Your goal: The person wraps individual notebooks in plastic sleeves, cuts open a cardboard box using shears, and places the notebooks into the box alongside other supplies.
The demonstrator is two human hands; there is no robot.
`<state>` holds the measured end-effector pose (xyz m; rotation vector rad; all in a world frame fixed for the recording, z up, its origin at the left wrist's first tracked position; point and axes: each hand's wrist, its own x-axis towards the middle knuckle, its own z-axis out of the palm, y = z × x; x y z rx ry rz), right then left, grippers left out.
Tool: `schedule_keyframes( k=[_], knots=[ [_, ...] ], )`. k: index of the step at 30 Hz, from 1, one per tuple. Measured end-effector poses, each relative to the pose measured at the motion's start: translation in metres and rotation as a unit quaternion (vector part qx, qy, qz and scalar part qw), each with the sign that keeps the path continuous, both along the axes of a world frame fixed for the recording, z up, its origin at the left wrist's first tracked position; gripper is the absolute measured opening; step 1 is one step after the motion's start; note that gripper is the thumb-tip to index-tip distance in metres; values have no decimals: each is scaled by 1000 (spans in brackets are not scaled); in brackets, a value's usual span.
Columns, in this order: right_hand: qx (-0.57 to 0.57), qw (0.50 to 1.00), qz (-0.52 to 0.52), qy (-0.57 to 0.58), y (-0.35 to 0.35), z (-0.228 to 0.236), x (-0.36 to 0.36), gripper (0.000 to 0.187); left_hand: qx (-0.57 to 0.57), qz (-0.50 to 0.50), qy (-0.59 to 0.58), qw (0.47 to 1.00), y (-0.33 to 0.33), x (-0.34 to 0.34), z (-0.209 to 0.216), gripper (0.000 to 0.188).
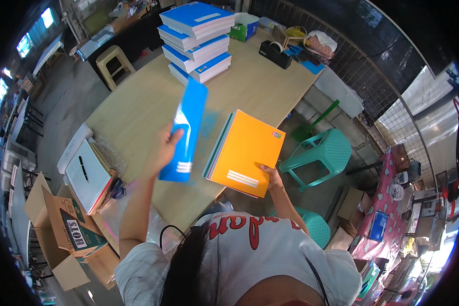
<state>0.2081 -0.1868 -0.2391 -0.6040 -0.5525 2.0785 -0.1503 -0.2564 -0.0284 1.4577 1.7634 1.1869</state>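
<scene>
My left hand (pixel 163 147) grips a blue notebook (pixel 187 125) by its left side, thumb on the cover, and the notebook is tilted up above the table. In my right hand (pixel 273 177) is a small bundle of spiral notebooks with an orange notebook (pixel 251 145) on top. Edges of other coloured covers show along the bundle's left side. My right thumb presses on the orange cover near its lower right corner; the other fingers are hidden beneath. The blue notebook and the bundle are apart. Farther off, a tall stack of blue notebooks (pixel 201 16) stands on the table (pixel 137 109).
A tape dispenser (pixel 275 54) and a blue-green box (pixel 245 28) sit at the table's far end. On the left lie a pad with a black pen (pixel 83 168), scissors (pixel 118 189) and an open carton (pixel 61 219). Green stools (pixel 324 153) stand to the right.
</scene>
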Motion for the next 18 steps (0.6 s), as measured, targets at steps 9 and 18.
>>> schedule_keyframes(
  k=[9,18],
  knots=[
    [-5,998,13,-64,31,-40,14,67,-47,-87,-210,973,101,80,21,52],
    [-64,988,136,-41,45,4,14,81,-138,103,373,912,116,129,-122,54]
  ],
)
